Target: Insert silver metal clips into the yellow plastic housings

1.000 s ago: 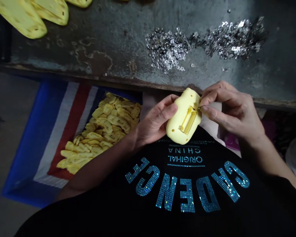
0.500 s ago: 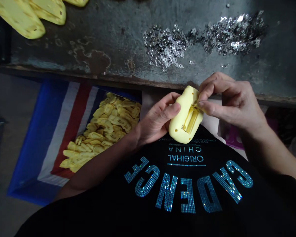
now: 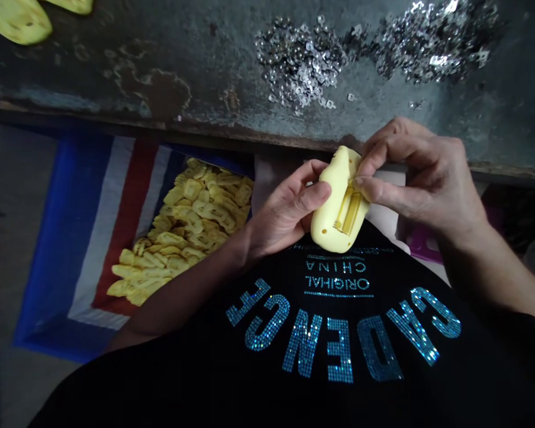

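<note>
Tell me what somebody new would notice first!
Probably the glittery blue letters across the black shirt, at the bottom. Above them, the left hand holds a pale yellow shell, the right hand at its edge. Shiny metal pieces lie heaped at upper right.

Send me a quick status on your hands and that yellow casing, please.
Left hand gripping yellow plastic casing. Right hand pinching at battery compartment; anything held there hidden. Loose metal tabs on bench, apart from both hands.

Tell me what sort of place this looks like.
Probably an assembly workshop: a worn workbench bears heaped small metal pieces, a blue crate holds many yellow parts, and the left hand holds a yellow casing.
</note>
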Available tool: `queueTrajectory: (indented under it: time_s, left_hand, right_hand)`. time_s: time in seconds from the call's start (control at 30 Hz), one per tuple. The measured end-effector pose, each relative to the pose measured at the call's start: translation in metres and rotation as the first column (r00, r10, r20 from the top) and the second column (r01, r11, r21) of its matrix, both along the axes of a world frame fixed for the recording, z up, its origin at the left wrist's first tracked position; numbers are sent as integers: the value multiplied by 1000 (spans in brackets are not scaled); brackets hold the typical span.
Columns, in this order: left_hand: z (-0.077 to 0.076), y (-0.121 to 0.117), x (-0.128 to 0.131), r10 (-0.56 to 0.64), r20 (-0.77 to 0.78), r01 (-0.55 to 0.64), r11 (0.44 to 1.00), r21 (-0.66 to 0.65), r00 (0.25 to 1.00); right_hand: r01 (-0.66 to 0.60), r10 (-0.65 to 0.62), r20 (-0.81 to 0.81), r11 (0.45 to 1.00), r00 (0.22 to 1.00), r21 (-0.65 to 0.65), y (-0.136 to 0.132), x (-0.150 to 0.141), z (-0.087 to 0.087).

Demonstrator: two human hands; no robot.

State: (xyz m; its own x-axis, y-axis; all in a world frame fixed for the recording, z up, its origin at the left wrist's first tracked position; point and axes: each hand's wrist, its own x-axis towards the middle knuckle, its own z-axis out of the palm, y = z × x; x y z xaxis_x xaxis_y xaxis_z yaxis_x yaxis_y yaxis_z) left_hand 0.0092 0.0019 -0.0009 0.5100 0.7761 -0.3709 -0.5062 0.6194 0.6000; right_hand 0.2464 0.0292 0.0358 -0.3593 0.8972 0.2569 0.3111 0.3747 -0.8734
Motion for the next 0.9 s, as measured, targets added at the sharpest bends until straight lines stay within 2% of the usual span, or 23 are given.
queueTrajectory:
  time_s: [0.33,0.47,0.6,0.73,0.9]
  left_hand:
    - [-3,-3,0,24,55,-22,1000,-20,998]
    - [-5,-5,0,8,51,-9,1000,7,999]
    - [-3,-7,1,18,77,-17,1000,-9,997]
    - [-2,-8,2,0,97,1,1000,-12,995]
    - [-3,-9,3,-4,96,5,1000,-7,995]
  right_hand:
    - [140,-140,0,989,990,42,-21,1,1]
    - [133,-137,23,985,990,114,-22,1,1]
    - [106,-123,113,983,986,151,-17,0,2]
    - [77,-94,157,991,983,113,-15,-2,3]
    - [159,-159,6,987,987,-8,-19,-9,-6]
